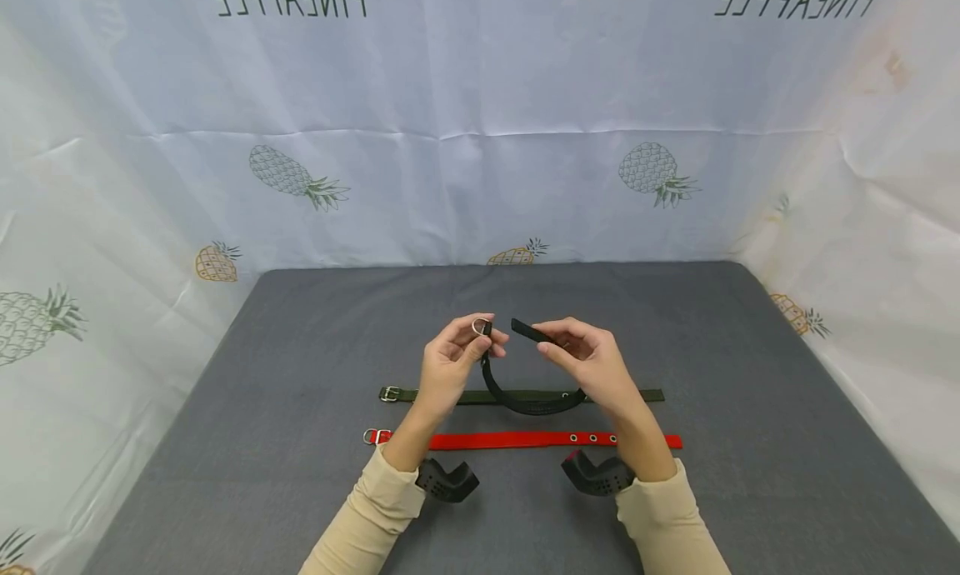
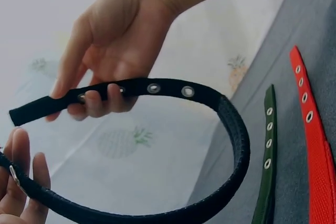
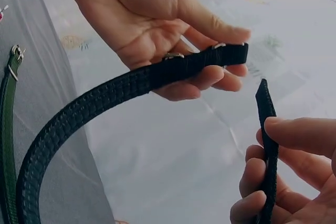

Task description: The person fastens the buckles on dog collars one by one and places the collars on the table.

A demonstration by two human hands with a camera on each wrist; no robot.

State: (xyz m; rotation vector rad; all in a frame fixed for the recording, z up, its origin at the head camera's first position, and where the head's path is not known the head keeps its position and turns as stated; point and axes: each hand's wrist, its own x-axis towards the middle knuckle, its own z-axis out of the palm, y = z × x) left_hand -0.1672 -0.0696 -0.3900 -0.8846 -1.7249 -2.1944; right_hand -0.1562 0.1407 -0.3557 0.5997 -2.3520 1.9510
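A black collar hangs in a loop between my two hands, its ends a short way apart. My left hand pinches the buckle end, where a metal ring shows in the head view. In the right wrist view, a metal buckle sits on that end, by the palm. Between thumb and fingers, my right hand grips the other end; the left wrist view shows metal eyelets along it, with the flat tip sticking out past the fingers toward the left hand.
Beyond the forearms a green collar lies straight across the grey table. Nearer, a red collar with eyelets lies parallel to it, partly under the forearms. A white pineapple-print sheet hangs around the table.
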